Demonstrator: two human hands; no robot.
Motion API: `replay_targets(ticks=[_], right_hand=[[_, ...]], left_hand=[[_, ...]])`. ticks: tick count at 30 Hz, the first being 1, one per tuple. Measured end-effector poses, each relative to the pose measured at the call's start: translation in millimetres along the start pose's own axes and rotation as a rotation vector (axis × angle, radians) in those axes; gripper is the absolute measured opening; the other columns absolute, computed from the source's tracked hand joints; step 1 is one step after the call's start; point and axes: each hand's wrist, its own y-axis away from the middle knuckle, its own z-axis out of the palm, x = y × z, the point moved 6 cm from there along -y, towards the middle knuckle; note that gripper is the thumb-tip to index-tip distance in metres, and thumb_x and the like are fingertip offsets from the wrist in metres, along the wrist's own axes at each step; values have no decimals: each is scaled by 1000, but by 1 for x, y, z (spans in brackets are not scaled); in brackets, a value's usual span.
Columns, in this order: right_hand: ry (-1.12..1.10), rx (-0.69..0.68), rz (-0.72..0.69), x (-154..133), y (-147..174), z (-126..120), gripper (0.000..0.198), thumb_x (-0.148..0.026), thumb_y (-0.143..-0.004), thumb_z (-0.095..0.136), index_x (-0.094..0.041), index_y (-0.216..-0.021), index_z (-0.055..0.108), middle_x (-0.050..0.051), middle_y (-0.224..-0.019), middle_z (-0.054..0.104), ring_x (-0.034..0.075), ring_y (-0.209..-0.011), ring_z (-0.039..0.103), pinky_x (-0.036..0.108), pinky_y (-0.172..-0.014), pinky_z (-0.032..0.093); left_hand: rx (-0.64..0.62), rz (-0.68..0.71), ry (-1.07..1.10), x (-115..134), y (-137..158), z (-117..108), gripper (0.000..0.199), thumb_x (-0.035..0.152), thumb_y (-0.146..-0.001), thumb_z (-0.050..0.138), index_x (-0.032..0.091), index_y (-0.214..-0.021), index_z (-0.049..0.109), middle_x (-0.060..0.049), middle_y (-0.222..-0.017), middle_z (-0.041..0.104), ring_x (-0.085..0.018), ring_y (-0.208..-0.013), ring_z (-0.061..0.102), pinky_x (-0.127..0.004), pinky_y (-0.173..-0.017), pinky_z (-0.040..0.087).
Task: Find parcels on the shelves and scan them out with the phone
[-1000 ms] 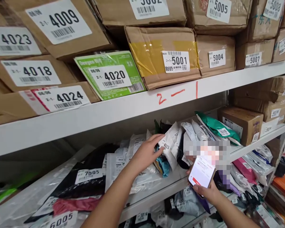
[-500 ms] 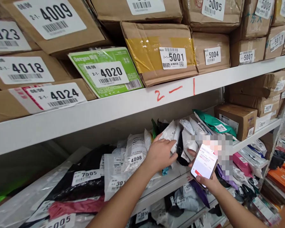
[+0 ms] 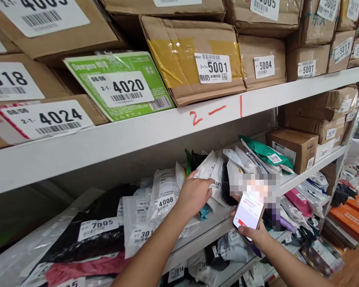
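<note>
My left hand [image 3: 194,196] is at the row of bagged parcels on the middle shelf, its fingers bent and closed around the near edge of a white plastic parcel bag [image 3: 207,164]. The fingertips are partly hidden. Just to its right stands another white parcel [image 3: 217,179] labelled 4047, beside a black one. A clear-wrapped parcel [image 3: 164,195] marked 4008 lies left of the hand. In front of the shelf edge, my right hand [image 3: 255,233] holds a smartphone [image 3: 248,215] with its lit screen facing me and the thumb on its lower edge.
Overhead, a white shelf edge [image 3: 167,123] marked 2-1 carries labelled cardboard boxes, including a green box [image 3: 119,85]. A brown box [image 3: 293,147] and a green bag [image 3: 266,153] sit farther right. More bagged parcels [image 3: 233,247] fill the shelf below.
My left hand's spread fingers have drawn together on the white bag, which leans further left, and the 4047 label now shows. The phone has shifted slightly left and down as the view moved.
</note>
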Motion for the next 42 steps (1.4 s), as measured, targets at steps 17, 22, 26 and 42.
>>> replay_targets(ticks=[17,22,26,42], right_hand=[[6,-90,-59,9,4,41,68,-66,-64,84,-27,-119,69,15,-142,62,33,-120,60,53,-109,43],[31,-10,-124,7,-5,38,66,-68,-66,82,-29,-118,70,15,-133,66,34,-123,59,56,-112,41],[73,10,-132,-2,-7,30,63,-71,-64,82,-27,-109,75,15,-132,67,35,-126,57,54,-113,39],[27,20,-94,-8,-7,30,64,-71,-61,84,-27,-107,76,13,-142,62,35,-126,56,55,-116,37]], left_hand=[[-100,62,489,23,-15,-17,61,-3,-84,40,26,-136,56,1,-111,78,-18,-106,71,-28,-91,52],[-48,-102,168,15,-25,-15,49,13,-86,66,9,-134,60,-17,-127,70,-30,-122,64,-36,-100,50],[-76,-125,-90,21,-28,-5,31,23,-93,60,3,-112,75,-25,-125,67,-38,-127,58,-43,-100,50],[-92,-281,-24,5,27,-21,32,23,-102,37,19,-103,69,-9,-97,76,-26,-93,73,-32,-67,42]])
